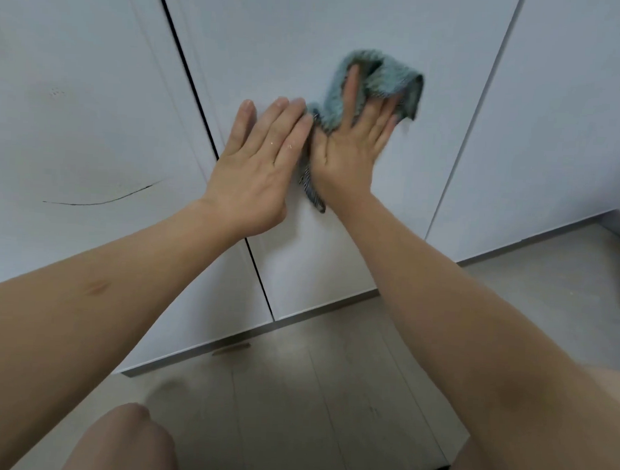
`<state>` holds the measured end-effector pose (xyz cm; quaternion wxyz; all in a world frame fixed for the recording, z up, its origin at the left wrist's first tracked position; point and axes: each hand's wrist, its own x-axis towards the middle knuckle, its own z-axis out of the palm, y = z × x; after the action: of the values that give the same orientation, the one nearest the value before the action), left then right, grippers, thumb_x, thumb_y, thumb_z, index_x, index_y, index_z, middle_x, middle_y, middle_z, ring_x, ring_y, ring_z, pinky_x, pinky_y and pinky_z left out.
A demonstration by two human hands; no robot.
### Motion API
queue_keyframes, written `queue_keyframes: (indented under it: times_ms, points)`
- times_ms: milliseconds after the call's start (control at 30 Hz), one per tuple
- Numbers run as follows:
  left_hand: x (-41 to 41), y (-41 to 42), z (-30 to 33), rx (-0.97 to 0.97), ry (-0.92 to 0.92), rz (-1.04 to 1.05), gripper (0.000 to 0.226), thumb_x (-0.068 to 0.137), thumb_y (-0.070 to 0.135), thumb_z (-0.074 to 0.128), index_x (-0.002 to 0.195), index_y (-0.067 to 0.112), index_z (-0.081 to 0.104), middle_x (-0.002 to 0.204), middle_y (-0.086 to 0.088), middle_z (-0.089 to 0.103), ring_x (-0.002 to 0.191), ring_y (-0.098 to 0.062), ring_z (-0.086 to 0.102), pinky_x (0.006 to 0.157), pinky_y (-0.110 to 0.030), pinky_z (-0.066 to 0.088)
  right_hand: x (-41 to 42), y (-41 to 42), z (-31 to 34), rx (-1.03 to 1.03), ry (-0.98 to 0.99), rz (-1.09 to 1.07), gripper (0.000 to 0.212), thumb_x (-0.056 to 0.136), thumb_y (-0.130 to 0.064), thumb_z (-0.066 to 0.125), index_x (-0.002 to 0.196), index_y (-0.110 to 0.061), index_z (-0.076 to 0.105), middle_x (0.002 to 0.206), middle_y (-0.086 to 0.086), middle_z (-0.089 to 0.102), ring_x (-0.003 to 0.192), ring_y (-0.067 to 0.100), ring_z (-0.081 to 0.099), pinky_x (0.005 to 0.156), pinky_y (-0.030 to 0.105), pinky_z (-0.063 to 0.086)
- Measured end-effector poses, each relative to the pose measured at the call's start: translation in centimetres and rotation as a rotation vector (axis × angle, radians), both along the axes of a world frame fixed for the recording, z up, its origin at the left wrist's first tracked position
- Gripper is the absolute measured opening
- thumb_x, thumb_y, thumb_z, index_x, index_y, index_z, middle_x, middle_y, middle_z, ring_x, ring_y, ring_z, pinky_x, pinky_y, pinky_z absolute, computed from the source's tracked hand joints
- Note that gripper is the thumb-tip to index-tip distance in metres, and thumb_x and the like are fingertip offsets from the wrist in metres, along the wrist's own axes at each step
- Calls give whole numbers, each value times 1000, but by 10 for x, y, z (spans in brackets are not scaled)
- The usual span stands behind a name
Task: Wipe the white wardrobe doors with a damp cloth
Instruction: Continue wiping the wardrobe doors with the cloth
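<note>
White wardrobe doors (294, 25) fill the upper view, split by dark vertical gaps. A teal-grey fluffy cloth (385, 77) lies bunched against the middle door. My right hand (353, 143) presses flat on the cloth with straight, spread fingers, and part of the cloth folds over its fingertips. My left hand (258, 167) rests flat on the same door right beside it, fingers straight, its fingertips touching the cloth's left edge. A strip of cloth hangs down between the two hands.
The left door (75, 96) carries a thin dark curved mark (105, 199) and faint smudges. Pale wood-look floor (293, 395) runs below the doors. My knee (129, 441) shows at the bottom. A further door (558, 122) stands to the right.
</note>
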<state>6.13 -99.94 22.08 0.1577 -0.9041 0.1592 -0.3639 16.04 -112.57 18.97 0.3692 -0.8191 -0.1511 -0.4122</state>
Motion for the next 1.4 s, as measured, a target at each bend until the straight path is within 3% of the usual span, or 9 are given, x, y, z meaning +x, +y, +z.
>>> queue_keyframes:
  times_ms: [300, 467, 533, 600, 667, 800, 900, 1000, 1400]
  points:
    - [3, 1, -5, 88, 55, 115, 90, 77, 3, 43, 160, 3, 9, 168, -13, 6, 155, -32, 3, 119, -47, -20, 39, -66, -103, 706, 536, -128, 91, 96, -59, 34, 159, 1, 5, 162, 29, 9, 151, 44, 6, 122, 50, 5]
    - [1, 4, -4, 216, 70, 159, 88, 82, 5, 40, 159, 5, -2, 169, -12, -2, 155, -30, -3, 117, -47, -24, 26, -44, -173, 1070, 1230, -66, 106, 75, -87, 21, 160, -31, -10, 166, 17, 3, 152, 37, 8, 124, 54, 8]
    - [0, 3, -2, 220, 80, 166, 85, 83, 5, 35, 159, 4, -4, 168, -13, -4, 155, -31, -5, 116, -47, -26, 17, -19, -185, 1104, 1273, 99, 98, 88, -66, 49, 140, -47, -32, 163, 30, 1, 147, 51, 12, 120, 64, 12]
    - [-3, 2, 0, 232, 94, 179, 82, 85, 6, 31, 159, 3, -4, 168, -13, -6, 155, -32, -5, 116, -49, -25, -16, 14, -157, 1087, 1391, 193, 87, 90, -44, 72, 142, -58, 4, 154, 30, 32, 135, 45, 41, 107, 56, 37]
    - [-5, -2, 5, 254, 76, 198, 74, 87, 10, 30, 158, 0, 10, 167, -16, 6, 154, -35, 8, 121, -54, -9, -52, 46, -133, 968, 1450, 275, 49, 78, -73, 67, 112, -40, 59, 121, 11, 67, 102, 27, 66, 77, 37, 53]
    - [-4, -24, 37, 100, -22, 99, 51, 76, 11, 27, 113, 1, 62, 124, -14, 60, 109, -35, 56, 92, -46, 32, -63, 93, -67, 715, 1125, 408, 76, 95, -26, 57, 156, -15, 12, 160, 28, 23, 140, 51, 36, 105, 72, 37]
    - [0, -26, 77, 2, -84, 39, 43, 74, 13, 37, 107, 4, 64, 116, -12, 63, 102, -34, 56, 87, -42, 29, -42, 81, 2, 680, 846, 52, 77, 95, -41, 19, 159, -11, -10, 164, 24, -4, 152, 47, 1, 124, 53, 10]
    - [9, -20, 110, -13, -174, 3, 37, 80, 21, 55, 111, 4, 64, 128, -12, 61, 111, -34, 56, 91, -40, 29, -26, 40, 62, 535, 615, -51, 84, 101, -55, 30, 159, -10, -13, 163, 26, -14, 151, 45, -15, 122, 48, -8]
    - [63, -47, 294, 36, -624, -145, 20, 91, 12, 53, 99, 9, 71, 110, -7, 70, 93, -32, 63, 77, -44, 42, 13, -9, 263, -190, -239, -121, 92, 85, -54, 33, 157, -6, 1, 161, 28, 16, 150, 52, 1, 122, 61, 7]
